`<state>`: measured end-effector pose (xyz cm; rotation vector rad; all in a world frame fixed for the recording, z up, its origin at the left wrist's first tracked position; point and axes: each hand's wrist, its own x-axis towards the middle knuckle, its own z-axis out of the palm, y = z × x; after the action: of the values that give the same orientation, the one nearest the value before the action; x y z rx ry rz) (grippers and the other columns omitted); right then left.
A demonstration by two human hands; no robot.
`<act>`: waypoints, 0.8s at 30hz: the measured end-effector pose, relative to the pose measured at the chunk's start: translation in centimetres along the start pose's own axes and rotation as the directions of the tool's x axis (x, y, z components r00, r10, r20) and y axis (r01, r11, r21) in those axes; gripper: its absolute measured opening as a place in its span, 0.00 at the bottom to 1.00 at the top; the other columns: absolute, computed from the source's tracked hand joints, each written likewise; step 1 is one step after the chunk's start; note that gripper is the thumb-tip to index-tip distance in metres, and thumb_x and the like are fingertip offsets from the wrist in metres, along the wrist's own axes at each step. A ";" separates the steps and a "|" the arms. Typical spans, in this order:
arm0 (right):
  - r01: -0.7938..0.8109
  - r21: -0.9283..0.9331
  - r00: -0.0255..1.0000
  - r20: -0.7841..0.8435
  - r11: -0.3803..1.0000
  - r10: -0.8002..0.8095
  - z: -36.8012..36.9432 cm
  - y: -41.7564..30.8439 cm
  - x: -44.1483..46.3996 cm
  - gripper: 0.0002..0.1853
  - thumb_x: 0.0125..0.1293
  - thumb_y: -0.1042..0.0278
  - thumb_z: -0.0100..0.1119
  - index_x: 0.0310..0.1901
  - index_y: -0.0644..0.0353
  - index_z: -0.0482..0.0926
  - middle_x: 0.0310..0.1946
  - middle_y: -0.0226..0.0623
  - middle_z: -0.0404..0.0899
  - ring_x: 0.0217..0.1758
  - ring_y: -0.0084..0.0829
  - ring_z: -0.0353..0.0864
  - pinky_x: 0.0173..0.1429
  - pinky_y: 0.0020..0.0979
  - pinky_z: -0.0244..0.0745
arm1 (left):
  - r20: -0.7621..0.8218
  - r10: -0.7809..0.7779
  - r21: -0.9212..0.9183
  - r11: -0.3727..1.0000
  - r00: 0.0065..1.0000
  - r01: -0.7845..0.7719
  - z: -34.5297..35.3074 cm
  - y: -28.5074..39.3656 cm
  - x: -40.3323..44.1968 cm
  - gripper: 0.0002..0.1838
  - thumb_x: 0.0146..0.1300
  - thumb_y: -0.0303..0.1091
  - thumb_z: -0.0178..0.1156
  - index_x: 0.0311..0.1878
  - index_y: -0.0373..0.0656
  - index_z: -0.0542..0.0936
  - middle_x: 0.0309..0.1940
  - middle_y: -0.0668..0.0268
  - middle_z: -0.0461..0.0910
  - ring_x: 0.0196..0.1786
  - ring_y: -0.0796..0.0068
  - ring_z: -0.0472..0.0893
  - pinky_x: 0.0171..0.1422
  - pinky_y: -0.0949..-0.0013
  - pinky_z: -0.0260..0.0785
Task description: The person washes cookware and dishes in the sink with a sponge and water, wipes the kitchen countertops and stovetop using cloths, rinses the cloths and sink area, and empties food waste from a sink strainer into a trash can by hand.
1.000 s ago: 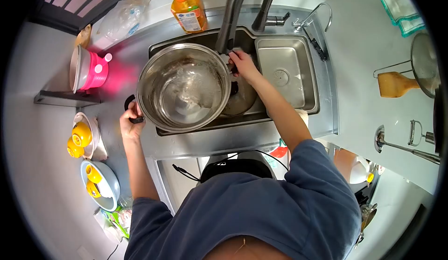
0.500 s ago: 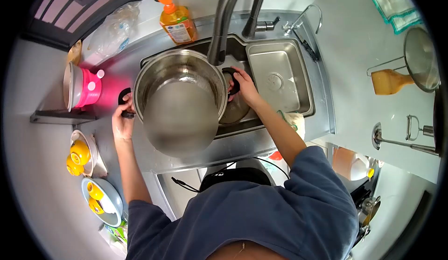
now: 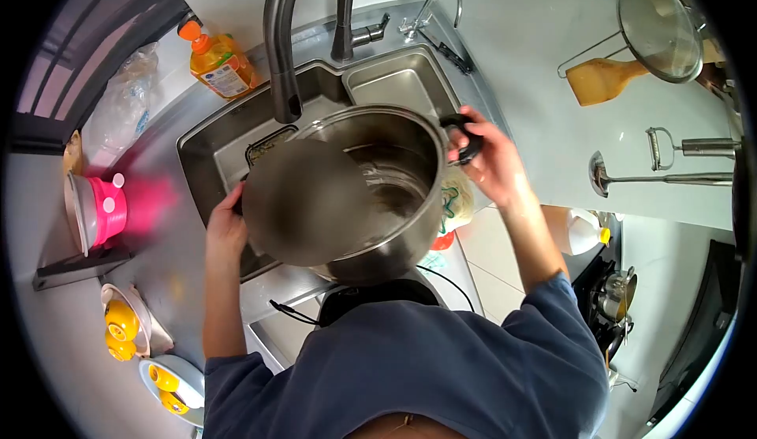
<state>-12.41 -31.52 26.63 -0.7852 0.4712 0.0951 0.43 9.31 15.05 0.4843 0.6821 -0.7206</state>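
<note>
A large steel pot (image 3: 422, 230) is held over the sink's front edge, close to the body. My right hand (image 3: 490, 154) is closed round its black side handle. At the pot's other side, my left hand (image 3: 227, 230) grips it; the handle there is hidden by a round grey blur that also covers part of the pot's opening. Beneath and behind the pot lies the two-basin steel sink (image 3: 229, 159), with the dark faucet (image 3: 282, 53) arching over the larger basin.
An orange soap bottle (image 3: 222, 67) and a plastic bag (image 3: 126, 104) are behind the sink. Pink container (image 3: 109, 210) and bowls with yellow items (image 3: 121, 321) line the left. A strainer (image 3: 661, 29), wooden spatula (image 3: 603, 80) and ladle (image 3: 599, 175) hang right. A cloth (image 3: 456, 202) is beside the pot.
The pot has come up and away from the large basin, toward the body and to the right, with both hands on it. The view has turned, and more of the large basin shows.
</note>
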 end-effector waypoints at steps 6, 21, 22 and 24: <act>0.203 0.073 0.978 -0.065 0.976 -0.199 2.3 -4.4 -6.7 0.23 0.64 0.77 0.48 0.61 0.62 0.60 0.44 0.46 0.68 0.42 0.34 0.75 0.38 0.24 0.83 | 0.121 -0.083 0.103 0.992 0.989 0.071 -5.1 -7.7 10.4 0.10 0.66 0.27 0.52 0.46 0.32 0.76 0.43 0.54 0.80 0.47 0.60 0.80 0.58 0.55 0.72; 0.474 0.253 0.823 -0.468 0.843 -0.322 0.2 -10.2 2.4 0.20 0.59 0.91 0.41 0.53 0.79 0.52 0.50 0.46 0.49 0.46 0.40 0.60 0.63 0.46 0.73 | -0.121 -0.817 -0.499 0.541 0.564 0.677 -3.7 -22.9 17.8 0.07 0.61 0.16 0.42 0.38 0.29 0.70 0.39 0.53 0.72 0.43 0.58 0.77 0.48 0.62 0.77; 0.456 0.218 0.821 -0.477 0.863 -0.314 0.6 -10.2 3.1 0.18 0.59 0.91 0.41 0.51 0.81 0.52 0.50 0.46 0.49 0.46 0.39 0.60 0.63 0.47 0.74 | -0.147 -0.782 -0.438 0.600 0.605 0.669 -4.0 -23.1 18.1 0.06 0.61 0.17 0.42 0.37 0.29 0.70 0.38 0.53 0.72 0.43 0.58 0.77 0.48 0.61 0.77; 0.450 0.196 0.823 -0.469 0.871 -0.320 2.0 -10.3 4.1 0.15 0.59 0.91 0.40 0.48 0.85 0.53 0.49 0.46 0.49 0.44 0.38 0.59 0.63 0.46 0.74 | -0.032 -0.769 -0.533 0.553 0.638 0.640 -4.0 -23.5 18.5 0.05 0.61 0.17 0.43 0.37 0.29 0.70 0.37 0.54 0.73 0.41 0.59 0.78 0.47 0.60 0.78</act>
<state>-5.39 -37.81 32.79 -0.5843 0.7077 -0.5362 -8.09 -11.76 -4.83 -0.2158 1.3152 -1.2270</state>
